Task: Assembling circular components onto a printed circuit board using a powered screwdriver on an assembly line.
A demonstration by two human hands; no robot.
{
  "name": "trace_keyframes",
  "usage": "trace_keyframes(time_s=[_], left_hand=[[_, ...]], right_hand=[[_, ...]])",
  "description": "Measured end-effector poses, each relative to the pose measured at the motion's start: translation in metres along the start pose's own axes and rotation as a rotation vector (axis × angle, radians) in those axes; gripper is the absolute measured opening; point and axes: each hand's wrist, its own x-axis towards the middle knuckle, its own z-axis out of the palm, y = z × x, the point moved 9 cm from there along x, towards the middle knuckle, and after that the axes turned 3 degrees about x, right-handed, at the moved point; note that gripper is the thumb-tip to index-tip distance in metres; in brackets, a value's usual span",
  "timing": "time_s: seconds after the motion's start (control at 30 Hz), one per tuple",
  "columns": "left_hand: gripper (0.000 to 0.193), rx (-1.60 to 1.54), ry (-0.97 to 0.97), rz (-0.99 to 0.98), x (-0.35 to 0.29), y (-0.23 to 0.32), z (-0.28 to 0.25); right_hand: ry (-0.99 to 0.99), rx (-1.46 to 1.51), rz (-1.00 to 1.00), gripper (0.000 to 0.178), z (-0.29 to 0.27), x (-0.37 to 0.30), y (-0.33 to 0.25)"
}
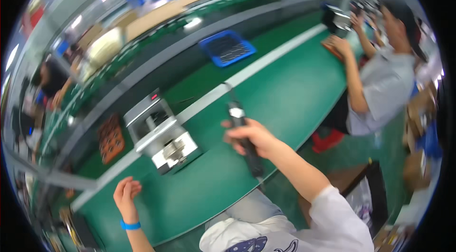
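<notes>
My right hand point(249, 139) is wrapped round a black electric screwdriver point(250, 154) above the green work surface. Its narrow tip points down toward the near edge of the bench, and a cord leaves the upper end. My left hand point(127, 197) is over the left part of the bench, fingers loosely bent with nothing in them, a blue band on the wrist. Between the hands, farther off, stands a grey bench device point(154, 121) with a small red display. A shiny metal piece point(175, 151) sits on its bright front plate; blur hides the details.
A blue tray point(220, 61) with dark slender parts lies on the belt beyond the pale rail. Left of the device is an orange tray point(111, 139) with round parts. At the right a co-worker point(384, 71) sits handling something. An open box point(332, 188) stands beside my right side.
</notes>
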Motion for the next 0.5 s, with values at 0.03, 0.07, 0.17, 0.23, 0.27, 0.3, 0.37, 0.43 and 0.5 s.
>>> trace_keyframes(time_s=[0.03,0.07,0.17,0.23,0.27,0.3,0.37,0.43,0.5], left_hand=[[0.027,-0.018,-0.009,0.009,0.013,-0.004,0.009],[0.027,-0.015,-0.062,0.037,0.026,-0.003,0.029],[0.031,-0.273,-0.060,-0.061,0.069,-0.020,0.072],[0.031,-0.192,0.036,0.011,0.094,-0.038,0.068],[0.030,-0.121,0.061,0.059,0.109,-0.054,0.060],[0.026,0.029,0.043,0.151,0.101,-0.043,0.070],[0.025,0.156,-0.016,0.205,0.095,-0.049,0.069],[0.023,0.245,-0.005,0.380,0.087,-0.029,0.085],[0.027,0.241,-0.102,0.344,0.081,-0.027,0.089]], right_hand=[[-0.016,-0.004,-0.046,0.059,0.004,0.016,-0.017],[0.006,-0.025,-0.077,0.050,0.002,0.037,-0.028],[0.027,0.174,-0.012,0.036,-0.028,0.115,-0.019],[-0.012,0.236,-0.101,0.034,-0.015,0.141,-0.016],[-0.040,0.244,-0.166,0.036,-0.008,0.146,-0.018],[0.031,0.146,-0.228,0.039,-0.010,0.141,-0.017],[0.124,-0.051,-0.299,0.046,-0.007,0.127,-0.017],[0.153,-0.185,-0.329,0.047,0.006,0.113,-0.020],[0.177,-0.335,-0.341,0.052,0.011,0.114,-0.018]])
